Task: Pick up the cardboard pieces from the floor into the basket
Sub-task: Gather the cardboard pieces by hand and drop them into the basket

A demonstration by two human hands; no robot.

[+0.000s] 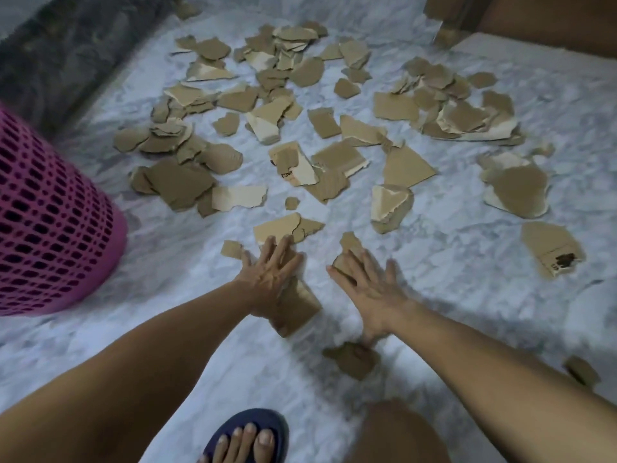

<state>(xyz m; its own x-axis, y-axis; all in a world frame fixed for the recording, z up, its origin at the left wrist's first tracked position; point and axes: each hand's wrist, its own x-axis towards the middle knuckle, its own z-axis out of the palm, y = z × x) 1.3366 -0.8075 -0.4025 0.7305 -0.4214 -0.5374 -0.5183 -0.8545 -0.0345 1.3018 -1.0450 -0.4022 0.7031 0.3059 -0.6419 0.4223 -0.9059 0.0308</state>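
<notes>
The marble floor [467, 245] is white with grey veining and fills most of the view. A pink basket [50, 228] with a perforated wall stands at the left edge, upright as far as can be seen, well apart from both hands. Torn cardboard pieces [287, 105] lie scattered across the floor ahead, thickest in the upper middle and upper right, none visibly inside the basket.

Both forearms reach forward and down from the lower corners, converging toward the centre. The left hand [270, 275] lies palm down with straight, spread fingers, resting flat on a brown cardboard piece [297, 309] that extends beneath the wrist toward the viewer; nothing is pinched. The right hand [370, 292] is likewise palm down, fingers extended and fanned, its fingertips over a small cardboard scrap [347, 262]; contact there looks likely but motion blur leaves it uncertain. No curl in either hand.

A further cardboard fragment [354, 359] lies just below the right wrist. A foot in a dark blue sandal [247, 432] sits at the bottom edge.
</notes>
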